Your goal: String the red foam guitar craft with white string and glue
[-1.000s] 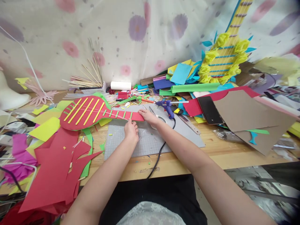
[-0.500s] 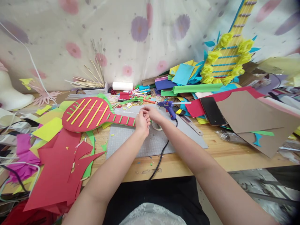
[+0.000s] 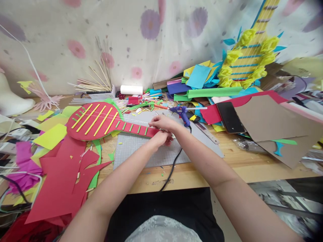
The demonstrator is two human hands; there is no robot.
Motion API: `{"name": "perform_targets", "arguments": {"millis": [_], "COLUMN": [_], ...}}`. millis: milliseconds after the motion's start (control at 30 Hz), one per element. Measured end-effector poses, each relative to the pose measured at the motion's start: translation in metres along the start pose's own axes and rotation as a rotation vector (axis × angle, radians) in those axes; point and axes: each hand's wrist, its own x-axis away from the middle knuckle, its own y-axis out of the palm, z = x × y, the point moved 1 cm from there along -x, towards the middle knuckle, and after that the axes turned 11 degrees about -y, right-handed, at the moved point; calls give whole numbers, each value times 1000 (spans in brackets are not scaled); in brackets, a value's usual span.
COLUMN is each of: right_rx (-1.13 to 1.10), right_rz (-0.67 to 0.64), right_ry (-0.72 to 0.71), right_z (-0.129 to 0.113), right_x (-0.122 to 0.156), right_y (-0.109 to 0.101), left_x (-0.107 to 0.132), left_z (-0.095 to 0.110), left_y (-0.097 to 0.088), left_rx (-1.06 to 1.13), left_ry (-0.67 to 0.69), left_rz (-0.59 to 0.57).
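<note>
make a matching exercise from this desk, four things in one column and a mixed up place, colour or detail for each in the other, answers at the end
Things
1. red guitar shape
2. glue gun
3. black phone
4. yellow guitar shape

Details
A. ringed by yellow paper flowers
B. beside the left edge of the brown cardboard
C. yellow strips across its body, neck reaching the left hand
D. blue, with a pale stick at its back end

Pairs: 1-C, 2-D, 3-B, 4-A

wooden table [image 3: 227, 169], gray cutting mat [image 3: 136, 153] at its middle, red paper [image 3: 58, 179] at left, black cord [image 3: 173, 170]
</note>
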Motion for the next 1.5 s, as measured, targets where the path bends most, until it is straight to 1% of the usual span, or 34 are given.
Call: {"name": "perform_targets", "arguments": {"millis": [33,67,100,133,200,267,333,367,400,433,500,567,600,667,700,800,900,1000,1100,1200,1300,1500], "right_rx": [-27,-55,-79,-100,-127,-131,-119,-115,-114,-110,-78,-19,6,23,13,-82,-177,-209,-208,-181,-137,74], "right_rz": [14,17,13,8,-11,-28,-49,-63,-77,-92,-120,-150,-161,-181,-187,-189,-144,-102,-130,-151,-90,13], "right_ry": [8,13,18,25,44,57,65,71,77,82,86,73,68,70,76,95,79,32,9,34,35,20], "right_z": [3,6,9,13,21,29,33,34,35,34,31,29,28,29,30,34,34,32,32,35,38,40], "right_x": [2,4,7,11,17,23,28,30,32,33,35,37,37,38,38,36,31,27,23,19,17,18], "right_y": [0,0,0,-1,-3,-6,-9,-10,-11,-12,-12,-11,-11,-11,-11,-15,-23,-32,-36,-32,-24,-11], "left_x": [8,18,28,39,58,71,74,71,67,61,45,28,21,11,9,10,20,30,34,33,30,16], "left_z": [5,13,23,35,60,81,91,92,90,86,74,63,59,56,56,62,72,80,84,79,70,57], "left_y": [-9,-21,-36,-53,-89,-121,-143,-150,-154,-155,-153,-150,-148,-145,-144,-140,-134,-130,-131,-138,-148,-166], "left_rx": [-106,-189,-277,-395,-578,-765,-1088,-1224,-1342,-1456,-1658,-1785,-1823,-1866,-1875,-1883,-1881,-1841,-1801,-1784,-1770,-1727], "left_ry": [-35,-53,-71,-68,-7,62,93,114,169,231,358,381,371,352,340,302,282,285,292,266,241,172], "left_rz": [-79,-114,-80,18,296,555,723,775,782,746,579,434,380,307,294,295,310,346,366,359,345,377]}}
